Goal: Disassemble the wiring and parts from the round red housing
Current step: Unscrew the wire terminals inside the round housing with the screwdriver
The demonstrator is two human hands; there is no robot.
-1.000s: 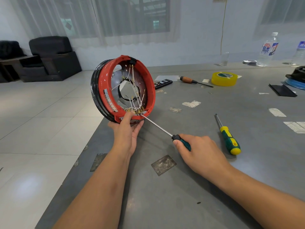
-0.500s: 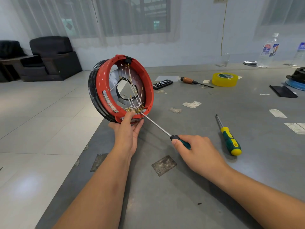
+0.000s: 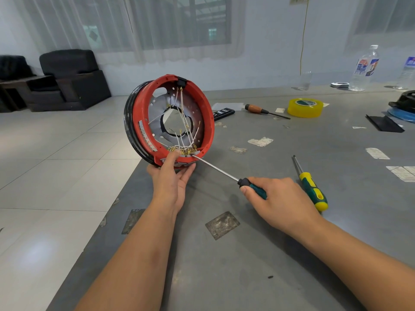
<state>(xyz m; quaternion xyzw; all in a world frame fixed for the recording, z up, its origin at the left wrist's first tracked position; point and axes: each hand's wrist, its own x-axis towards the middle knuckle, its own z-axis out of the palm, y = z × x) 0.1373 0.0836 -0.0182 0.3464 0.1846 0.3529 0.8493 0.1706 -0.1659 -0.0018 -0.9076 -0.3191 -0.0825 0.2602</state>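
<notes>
The left hand (image 3: 171,180) grips the lower rim of the red housing (image 3: 168,118), thumb pressed by the brass terminals (image 3: 183,150), holding it upright on edge over the bench (image 3: 269,254) corner. The right hand (image 3: 283,203) holds a screwdriver (image 3: 226,175), tip at the terminals. White wires (image 3: 185,115) cross inside. A yellow-green screwdriver (image 3: 311,184) lies just beside the right hand.

I see a grey table (image 3: 258,254) with worn tape patches. On it lie a green-and-yellow screwdriver (image 3: 311,187), a wooden-handled screwdriver (image 3: 262,110), a yellow tape roll (image 3: 305,108), a remote (image 3: 223,113), a black flat piece (image 3: 384,123), paper scraps (image 3: 260,141), a clear cup (image 3: 305,80) and a bottle (image 3: 366,68) at the far edge, well apart from the near screwdriver.
</notes>
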